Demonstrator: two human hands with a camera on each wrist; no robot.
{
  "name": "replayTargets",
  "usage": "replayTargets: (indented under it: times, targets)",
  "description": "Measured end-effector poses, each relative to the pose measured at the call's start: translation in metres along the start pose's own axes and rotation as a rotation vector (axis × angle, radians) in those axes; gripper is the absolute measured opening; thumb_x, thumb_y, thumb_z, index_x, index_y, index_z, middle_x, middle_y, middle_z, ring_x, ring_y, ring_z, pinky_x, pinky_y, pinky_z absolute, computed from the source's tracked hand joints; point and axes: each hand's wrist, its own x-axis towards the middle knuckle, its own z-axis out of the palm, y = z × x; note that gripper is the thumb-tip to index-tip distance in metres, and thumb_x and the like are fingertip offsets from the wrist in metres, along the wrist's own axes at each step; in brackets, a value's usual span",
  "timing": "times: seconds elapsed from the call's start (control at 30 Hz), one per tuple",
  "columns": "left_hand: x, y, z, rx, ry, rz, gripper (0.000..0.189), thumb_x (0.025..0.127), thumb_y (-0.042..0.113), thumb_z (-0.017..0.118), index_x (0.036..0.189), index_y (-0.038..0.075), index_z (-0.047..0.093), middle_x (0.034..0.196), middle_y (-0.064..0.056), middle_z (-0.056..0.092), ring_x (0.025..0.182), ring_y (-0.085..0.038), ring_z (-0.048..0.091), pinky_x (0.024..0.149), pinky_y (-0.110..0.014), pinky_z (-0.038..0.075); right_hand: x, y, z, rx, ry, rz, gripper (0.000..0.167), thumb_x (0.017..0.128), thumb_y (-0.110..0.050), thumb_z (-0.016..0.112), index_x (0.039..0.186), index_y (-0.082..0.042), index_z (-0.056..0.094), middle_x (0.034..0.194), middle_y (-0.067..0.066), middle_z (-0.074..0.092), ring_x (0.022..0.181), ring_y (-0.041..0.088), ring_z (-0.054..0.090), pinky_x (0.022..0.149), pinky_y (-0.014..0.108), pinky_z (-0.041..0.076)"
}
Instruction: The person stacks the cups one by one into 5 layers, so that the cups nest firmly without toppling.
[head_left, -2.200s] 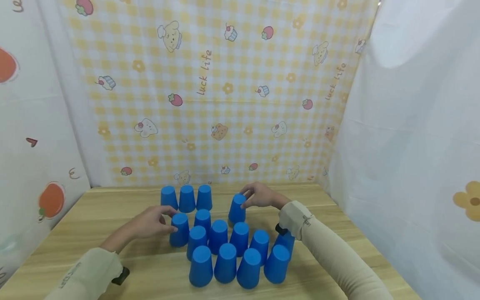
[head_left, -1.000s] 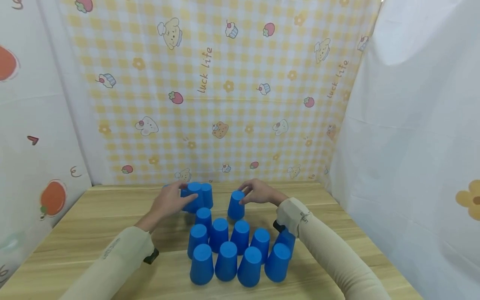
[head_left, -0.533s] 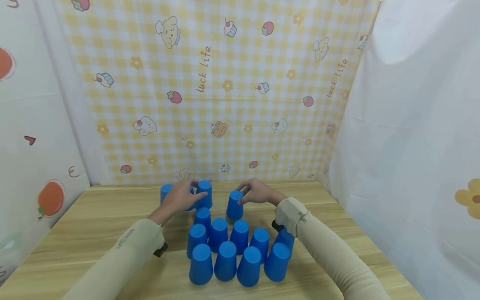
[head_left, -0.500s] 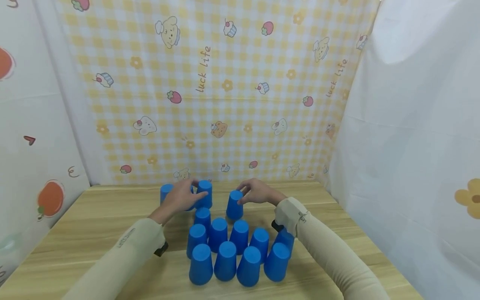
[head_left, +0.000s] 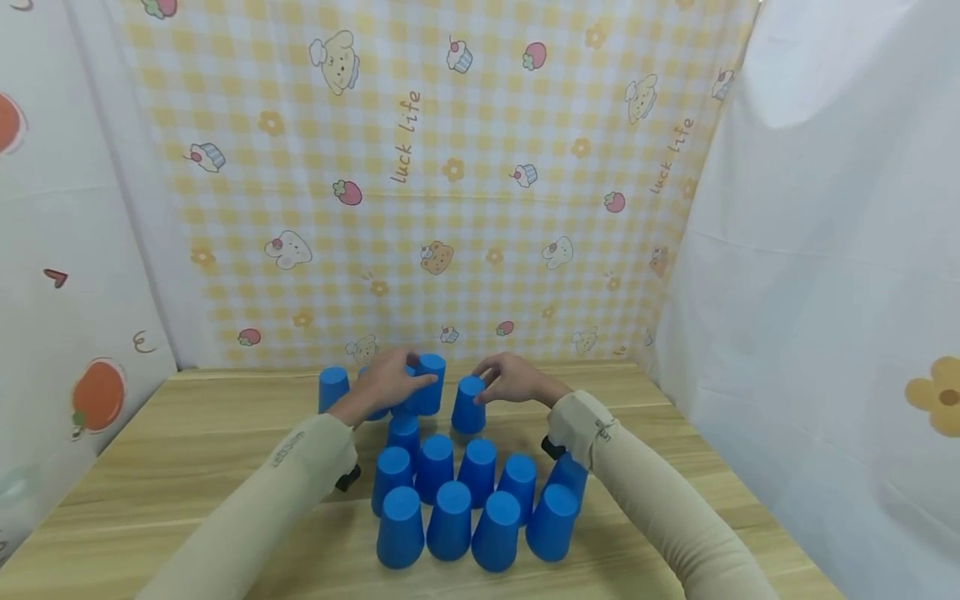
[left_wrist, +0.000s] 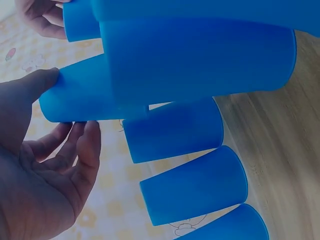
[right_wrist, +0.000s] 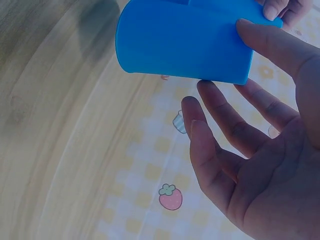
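My left hand [head_left: 386, 383] is at the back of the table and grips an upside-down blue cup [head_left: 431, 385], thumb on one side and fingers on the other. In the left wrist view, the thumb and fingertips pinch this cup [left_wrist: 80, 92] near its narrow end. Just to the right, my right hand [head_left: 516, 379] pinches another upside-down blue cup [head_left: 468, 407]. The right wrist view shows that cup [right_wrist: 185, 42] between thumb and fingertips. Left of my held cup stand three more cups in a back row, the leftmost cup [head_left: 333, 390] plainest, the others partly behind my left hand.
Several upside-down blue cups stand in rows nearer the front, such as a front-row cup [head_left: 401, 529] and a second-row cup [head_left: 437, 471]. One cup [head_left: 570, 479] is partly behind my right sleeve. The wooden table [head_left: 225, 450] ends at a checked curtain [head_left: 480, 208].
My left hand has carried its cup from the left front to the back row, then rightward past the row to beside the right hand's cup. The right hand stays nearly in place with its cup.
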Motion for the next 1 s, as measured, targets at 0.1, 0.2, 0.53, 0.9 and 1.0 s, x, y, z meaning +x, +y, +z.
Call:
replayTargets:
  times: [0.1, 0.2, 0.53, 0.9, 1.0]
  targets:
    - [0.003, 0.001, 0.002, -0.003, -0.008, 0.000, 0.057, 0.094, 0.042, 0.067, 0.132, 0.002, 0.054, 0.130, -0.017, 0.060, 0.118, -0.035, 0.058, 0.092, -0.051, 0.051, -0.001, 0.000, -0.001, 0.010, 0.000, 0.013, 0.043, 0.084, -0.017, 0.080, 0.123, -0.006, 0.066, 0.108, 0.011, 0.072, 0.099, 0.023, 0.069, 0.082, 0.039, 0.057]
    - [0.006, 0.001, 0.004, -0.021, -0.016, 0.002, 0.057, 0.095, 0.040, 0.065, 0.134, 0.000, 0.052, 0.131, -0.019, 0.059, 0.118, -0.037, 0.058, 0.093, -0.052, 0.051, 0.000, 0.000, -0.001, 0.010, -0.004, 0.011, 0.042, 0.084, -0.018, 0.080, 0.122, -0.007, 0.066, 0.108, 0.010, 0.072, 0.099, 0.022, 0.069, 0.082, 0.038, 0.057]
    - [0.014, 0.006, 0.013, -0.012, -0.022, 0.028, 0.052, 0.096, 0.032, 0.066, 0.135, 0.001, 0.052, 0.130, -0.020, 0.059, 0.117, -0.036, 0.059, 0.090, -0.052, 0.053, 0.003, 0.007, 0.001, 0.000, 0.005, 0.023, 0.041, 0.085, -0.019, 0.080, 0.122, -0.008, 0.066, 0.107, 0.008, 0.072, 0.098, 0.021, 0.068, 0.081, 0.038, 0.057]
    - [0.022, 0.010, 0.021, 0.059, -0.019, 0.001, 0.041, 0.090, 0.031, 0.074, 0.119, 0.006, 0.060, 0.115, -0.013, 0.064, 0.100, -0.028, 0.063, 0.083, -0.046, 0.055, 0.002, 0.008, -0.001, -0.005, 0.000, 0.024, 0.040, 0.084, -0.018, 0.080, 0.120, -0.007, 0.066, 0.105, 0.009, 0.072, 0.096, 0.021, 0.068, 0.079, 0.037, 0.057]
    - [0.022, 0.009, 0.022, 0.115, -0.002, -0.013, 0.041, 0.089, 0.033, 0.076, 0.118, 0.008, 0.061, 0.115, -0.011, 0.064, 0.098, -0.027, 0.063, 0.082, -0.046, 0.055, 0.003, 0.009, 0.000, -0.009, 0.003, 0.037, 0.040, 0.084, -0.018, 0.080, 0.120, -0.007, 0.066, 0.105, 0.009, 0.072, 0.095, 0.021, 0.068, 0.079, 0.036, 0.057]
